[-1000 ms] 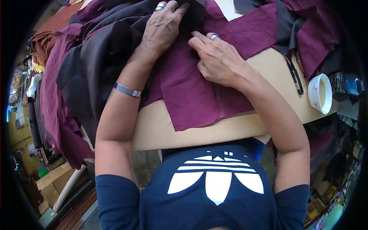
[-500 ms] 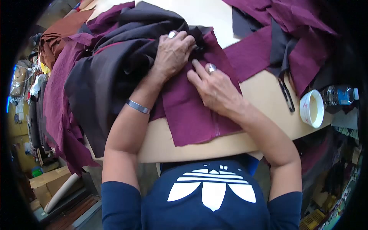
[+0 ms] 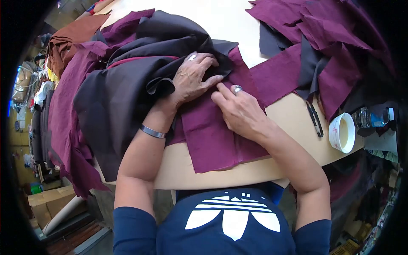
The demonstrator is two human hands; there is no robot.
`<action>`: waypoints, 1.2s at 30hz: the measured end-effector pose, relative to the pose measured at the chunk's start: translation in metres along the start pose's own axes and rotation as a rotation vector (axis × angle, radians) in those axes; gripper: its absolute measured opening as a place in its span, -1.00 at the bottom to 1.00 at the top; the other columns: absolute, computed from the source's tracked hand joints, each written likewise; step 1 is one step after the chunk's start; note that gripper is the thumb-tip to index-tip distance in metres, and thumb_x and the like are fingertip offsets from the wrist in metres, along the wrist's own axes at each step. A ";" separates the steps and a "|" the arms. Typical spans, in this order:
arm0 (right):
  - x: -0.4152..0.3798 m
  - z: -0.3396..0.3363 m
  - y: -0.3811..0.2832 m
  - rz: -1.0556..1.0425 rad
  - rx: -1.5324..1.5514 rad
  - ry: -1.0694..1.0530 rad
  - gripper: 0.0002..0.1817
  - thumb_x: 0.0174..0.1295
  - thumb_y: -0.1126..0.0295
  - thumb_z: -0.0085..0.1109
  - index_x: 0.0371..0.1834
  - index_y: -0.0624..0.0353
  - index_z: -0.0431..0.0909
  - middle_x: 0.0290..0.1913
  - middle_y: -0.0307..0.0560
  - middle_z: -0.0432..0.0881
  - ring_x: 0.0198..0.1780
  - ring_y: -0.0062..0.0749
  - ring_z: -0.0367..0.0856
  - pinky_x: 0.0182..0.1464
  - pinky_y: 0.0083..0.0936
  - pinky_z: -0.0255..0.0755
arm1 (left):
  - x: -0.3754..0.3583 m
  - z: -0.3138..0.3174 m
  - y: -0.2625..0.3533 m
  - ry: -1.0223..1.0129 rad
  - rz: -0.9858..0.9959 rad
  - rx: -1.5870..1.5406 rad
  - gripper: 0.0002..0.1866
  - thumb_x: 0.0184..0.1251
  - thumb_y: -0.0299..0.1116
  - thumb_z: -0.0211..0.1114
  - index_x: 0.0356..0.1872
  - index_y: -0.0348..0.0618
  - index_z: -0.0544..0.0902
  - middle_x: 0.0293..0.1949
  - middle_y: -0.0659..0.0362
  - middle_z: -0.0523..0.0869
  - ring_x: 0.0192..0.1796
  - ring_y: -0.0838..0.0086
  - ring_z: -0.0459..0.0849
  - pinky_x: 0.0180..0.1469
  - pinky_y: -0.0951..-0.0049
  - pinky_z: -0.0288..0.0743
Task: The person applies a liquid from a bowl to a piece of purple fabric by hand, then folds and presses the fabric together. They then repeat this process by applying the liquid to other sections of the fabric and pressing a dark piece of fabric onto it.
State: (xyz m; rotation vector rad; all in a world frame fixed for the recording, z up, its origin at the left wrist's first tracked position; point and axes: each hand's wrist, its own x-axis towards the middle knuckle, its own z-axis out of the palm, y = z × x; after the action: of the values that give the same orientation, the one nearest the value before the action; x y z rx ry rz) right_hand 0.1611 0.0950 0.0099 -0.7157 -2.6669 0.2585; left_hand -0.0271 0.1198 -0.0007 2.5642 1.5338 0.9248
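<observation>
Bare table lies open at the far middle, between the dark fabric heap on the left and the maroon cut pieces piled on the right. Near the front edge, a clear strip runs right of the maroon panel (both hands press on it), bounded by scissors, a white cup and a water bottle.

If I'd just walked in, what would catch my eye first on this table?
Two hands meet at the table's middle: the left hand rests on a heap of black cloth, while the right hand presses flat a maroon cloth piece in front of the person. More maroon cloth pieces lie at the far right, with a white cup by the near right edge.
</observation>
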 end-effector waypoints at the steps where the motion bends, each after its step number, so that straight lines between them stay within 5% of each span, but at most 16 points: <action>1: -0.009 -0.002 -0.003 -0.050 -0.025 0.009 -0.77 0.00 0.51 0.07 -0.23 0.30 0.41 -0.03 0.28 0.49 -0.12 0.02 0.57 -0.21 -0.29 0.53 | 0.000 -0.001 0.000 -0.047 -0.026 0.021 -0.66 0.20 -0.17 0.26 -0.15 -0.23 0.55 -0.09 0.06 0.57 0.06 0.15 0.51 0.25 0.25 0.25; 5: -0.072 -0.017 -0.031 -0.172 -0.020 -0.030 -0.71 0.03 0.48 0.08 -0.13 0.29 0.44 0.04 0.29 0.51 -0.02 0.06 0.54 -0.04 -0.24 0.47 | 0.000 0.002 0.027 -0.113 -0.214 0.473 -0.68 0.28 -0.07 0.16 -0.04 0.03 0.57 0.02 0.13 0.52 0.25 0.27 0.37 0.28 -0.15 0.05; 8: -0.097 -0.029 -0.047 -0.148 0.106 -0.067 -0.71 0.08 0.45 0.06 -0.09 0.26 0.47 0.03 0.29 0.52 0.07 0.09 0.51 0.06 -0.21 0.43 | -0.005 0.013 0.027 -0.030 -0.232 0.509 -0.66 0.30 -0.07 0.14 0.00 0.04 0.54 0.04 0.15 0.51 0.28 0.23 0.35 0.27 -0.18 0.05; 12: -0.088 -0.013 -0.036 -0.234 -0.035 0.083 -0.65 0.12 0.42 0.05 0.01 0.22 0.47 -0.10 0.16 0.60 -0.06 -0.09 0.60 0.01 -0.28 0.46 | -0.006 0.017 0.007 -0.029 -0.185 0.291 -0.68 0.30 -0.15 0.16 0.00 -0.05 0.53 0.00 0.11 0.54 0.22 0.15 0.38 0.23 -0.08 0.13; 13: -0.082 -0.009 -0.034 -0.266 -0.069 0.138 -0.60 0.12 0.44 0.04 0.08 0.19 0.46 -0.16 0.06 0.62 -0.14 -0.18 0.63 -0.05 -0.35 0.49 | -0.004 0.019 -0.003 0.010 -0.147 0.263 -0.70 0.28 -0.18 0.18 -0.06 -0.13 0.56 -0.03 0.08 0.55 0.16 0.12 0.41 0.20 0.10 0.23; 17: -0.062 -0.012 -0.029 -0.162 0.136 0.152 -0.53 0.05 0.49 0.07 0.13 0.14 0.47 -0.26 0.03 0.63 -0.23 -0.32 0.62 -0.12 -0.46 0.52 | 0.007 0.018 -0.030 -0.032 -0.110 0.130 -0.66 0.26 -0.11 0.19 -0.04 -0.06 0.56 -0.04 0.07 0.54 0.11 0.15 0.47 0.15 0.18 0.32; 23: -0.069 -0.001 -0.040 -0.177 0.070 0.241 -0.59 -0.06 0.58 0.14 -0.05 0.19 0.61 -0.24 0.05 0.64 -0.23 -0.22 0.64 -0.15 -0.40 0.56 | 0.010 0.014 -0.029 -0.084 -0.116 0.067 -0.63 0.28 -0.06 0.17 -0.04 -0.08 0.56 0.01 0.07 0.54 0.15 0.15 0.45 0.20 0.19 0.27; 28: -0.085 0.003 -0.054 -0.191 -0.099 0.226 -0.59 0.08 0.42 0.06 0.06 0.15 0.55 -0.20 0.14 0.64 -0.13 -0.17 0.63 -0.08 -0.40 0.53 | 0.002 0.001 -0.024 -0.221 -0.046 0.249 -0.24 0.01 0.21 0.31 0.16 -0.10 0.45 0.20 -0.04 0.42 0.33 -0.01 0.24 0.36 0.12 0.08; 30: -0.096 0.000 -0.060 -0.125 -0.033 0.181 -0.59 0.10 0.43 0.03 0.07 0.17 0.54 -0.13 0.09 0.63 -0.02 -0.16 0.61 0.01 -0.34 0.49 | 0.003 -0.005 -0.016 -0.344 -0.115 0.234 0.03 -0.21 0.37 0.36 0.28 -0.09 0.35 0.33 -0.04 0.30 0.45 -0.04 0.01 0.45 0.01 -0.17; 34: -0.126 -0.053 -0.028 0.046 0.084 0.248 -0.55 0.01 0.49 0.18 0.06 0.21 0.51 -0.02 0.05 0.59 0.05 -0.14 0.57 0.14 -0.25 0.40 | 0.000 0.002 -0.029 -0.274 -0.066 0.195 0.04 -0.25 0.46 0.30 0.25 -0.06 0.41 0.28 -0.02 0.39 0.43 -0.02 0.08 0.42 -0.10 -0.19; 36: -0.157 -0.097 -0.010 0.448 -0.074 0.375 -0.47 -0.05 0.47 0.29 0.09 0.22 0.46 0.07 0.10 0.53 0.15 -0.03 0.48 0.20 -0.21 0.33 | -0.001 0.001 -0.027 -0.274 -0.100 0.201 0.03 -0.25 0.41 0.34 0.26 -0.04 0.40 0.30 -0.02 0.37 0.45 0.00 0.07 0.43 -0.07 -0.19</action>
State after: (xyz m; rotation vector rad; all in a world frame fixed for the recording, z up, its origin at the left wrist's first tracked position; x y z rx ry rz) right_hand 0.3210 0.0141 0.0544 -1.2483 -2.1505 0.1224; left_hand -0.0484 0.1335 -0.0096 2.5768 1.7279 0.4058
